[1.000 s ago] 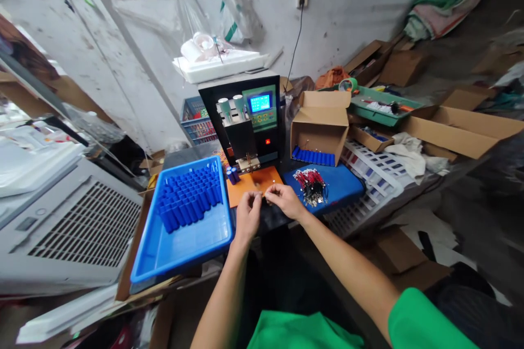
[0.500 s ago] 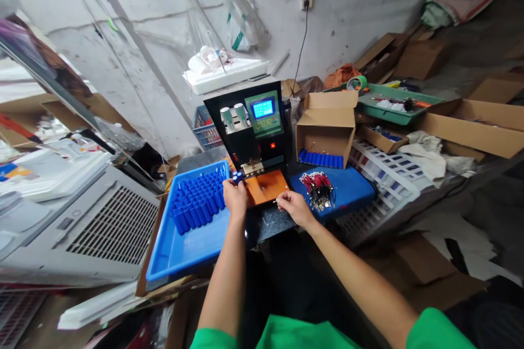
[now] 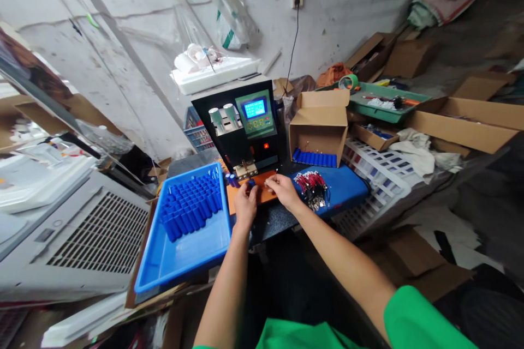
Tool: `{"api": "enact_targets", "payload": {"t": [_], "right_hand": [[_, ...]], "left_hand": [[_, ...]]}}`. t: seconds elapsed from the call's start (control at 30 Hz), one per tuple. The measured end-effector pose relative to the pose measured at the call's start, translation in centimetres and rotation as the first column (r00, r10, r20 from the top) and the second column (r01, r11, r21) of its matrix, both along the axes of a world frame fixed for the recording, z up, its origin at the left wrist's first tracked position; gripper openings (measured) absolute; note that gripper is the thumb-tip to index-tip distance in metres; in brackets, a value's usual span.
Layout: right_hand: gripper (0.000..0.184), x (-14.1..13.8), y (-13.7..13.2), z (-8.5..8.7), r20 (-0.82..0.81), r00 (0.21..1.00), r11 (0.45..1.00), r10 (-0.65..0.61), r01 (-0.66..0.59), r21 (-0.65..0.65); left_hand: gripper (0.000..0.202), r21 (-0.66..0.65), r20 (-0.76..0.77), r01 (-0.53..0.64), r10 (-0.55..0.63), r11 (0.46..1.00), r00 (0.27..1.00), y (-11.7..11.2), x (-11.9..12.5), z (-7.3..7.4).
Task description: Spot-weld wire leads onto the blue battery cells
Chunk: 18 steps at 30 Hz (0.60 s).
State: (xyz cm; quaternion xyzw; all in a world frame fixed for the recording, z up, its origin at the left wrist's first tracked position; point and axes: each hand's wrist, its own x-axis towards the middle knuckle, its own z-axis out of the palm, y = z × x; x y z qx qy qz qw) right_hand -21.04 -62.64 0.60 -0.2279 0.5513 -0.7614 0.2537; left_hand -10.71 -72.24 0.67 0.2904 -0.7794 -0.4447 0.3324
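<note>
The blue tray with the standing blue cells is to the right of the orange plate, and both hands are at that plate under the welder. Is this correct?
Not quite. The head view shows the blue tray to the left of the orange plate, not the right. Both the left hand and right hand are at that plate, under the welder.

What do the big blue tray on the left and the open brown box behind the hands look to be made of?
The blue tray looks like moulded plastic: smooth, uniform colour, slight sheen, raised rim. The open box looks like corrugated cardboard: matte brown, folded flaps.
</note>
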Motion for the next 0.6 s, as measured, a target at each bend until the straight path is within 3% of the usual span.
{"api": "enact_targets", "payload": {"t": [0.27,0.6], "right_hand": [[0.022,-0.8,-3.8,0.2,-0.033,0.998,0.998,0.056,-0.056,0.016],[0.017,-0.7,-4.4,0.1,-0.252,0.967,0.992,0.048,-0.016,0.129]], "left_hand": [[0.035,-0.042,0.016,-0.05,0.05,0.998,0.999,0.2,0.1,-0.6],[0.034,-0.078,0.053,-0.085,0.089,0.993,0.995,0.3,0.0,-0.6]]}}
